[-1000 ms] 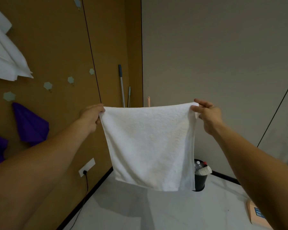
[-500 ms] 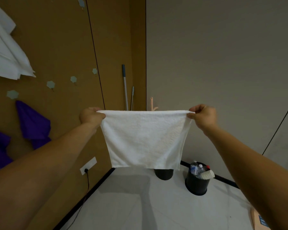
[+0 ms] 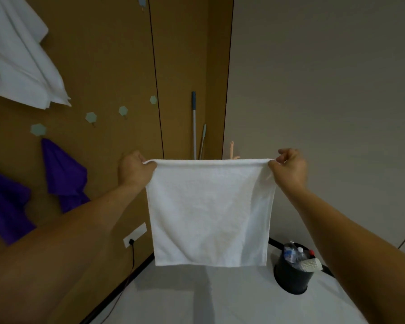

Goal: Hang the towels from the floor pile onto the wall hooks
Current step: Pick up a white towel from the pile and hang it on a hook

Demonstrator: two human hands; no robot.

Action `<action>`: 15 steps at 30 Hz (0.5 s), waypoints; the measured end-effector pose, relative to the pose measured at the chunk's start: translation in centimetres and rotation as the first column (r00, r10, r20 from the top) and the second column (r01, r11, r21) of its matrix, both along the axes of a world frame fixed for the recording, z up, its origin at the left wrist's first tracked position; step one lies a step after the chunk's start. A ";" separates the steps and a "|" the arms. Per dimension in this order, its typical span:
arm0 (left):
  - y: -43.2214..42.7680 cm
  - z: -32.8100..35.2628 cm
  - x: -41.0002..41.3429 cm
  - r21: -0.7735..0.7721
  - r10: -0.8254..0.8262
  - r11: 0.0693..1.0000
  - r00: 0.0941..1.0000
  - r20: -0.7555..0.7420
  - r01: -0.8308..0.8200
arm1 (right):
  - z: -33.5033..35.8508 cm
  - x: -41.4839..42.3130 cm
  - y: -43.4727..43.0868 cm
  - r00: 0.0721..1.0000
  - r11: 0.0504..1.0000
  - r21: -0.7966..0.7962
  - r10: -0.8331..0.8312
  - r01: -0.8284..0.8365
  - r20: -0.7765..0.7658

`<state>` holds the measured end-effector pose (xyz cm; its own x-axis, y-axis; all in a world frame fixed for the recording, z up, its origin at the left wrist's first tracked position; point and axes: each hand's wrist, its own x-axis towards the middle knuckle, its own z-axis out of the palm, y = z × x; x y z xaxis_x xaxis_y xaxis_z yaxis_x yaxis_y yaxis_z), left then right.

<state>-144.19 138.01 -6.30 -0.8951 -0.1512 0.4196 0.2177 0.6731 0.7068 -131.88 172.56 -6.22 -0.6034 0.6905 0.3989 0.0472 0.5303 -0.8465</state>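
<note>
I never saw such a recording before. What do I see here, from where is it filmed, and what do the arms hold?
No machine here: a person wears a camera on the head, so the one picture looks forward and down along their bare arms. The left hand and the right hand each pinch a top corner of a white towel, holding it spread in the air. On the brown wall are hexagonal hooks; a white cloth and purple towels hang there. On the floor stands a black bin holding bottles and cups; two pole handles lean in the corner.
</note>
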 end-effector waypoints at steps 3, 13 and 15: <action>-0.2 0.1 -2.5 0.084 -0.005 0.996 0.998 -0.058 0.010 | 0.4 -2.8 -1.2 0.994 0.981 -0.192 0.009 -0.030 -0.112; -1.8 3.0 -11.0 0.411 -0.132 0.899 0.988 -0.082 0.154 | 2.3 -13.1 -5.1 0.933 0.935 0.022 0.352 -0.355 0.072; -2.8 3.8 -12.6 0.477 -0.149 0.861 0.984 -0.098 0.178 | 2.8 -15.0 -6.5 0.899 0.905 0.108 0.382 -0.410 0.215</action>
<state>-156.81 135.17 -2.50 -0.9020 -0.2013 0.3819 0.3431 0.2027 0.9172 -146.90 166.10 -3.45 -0.8869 0.3208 0.3325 -0.0458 0.6550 -0.7542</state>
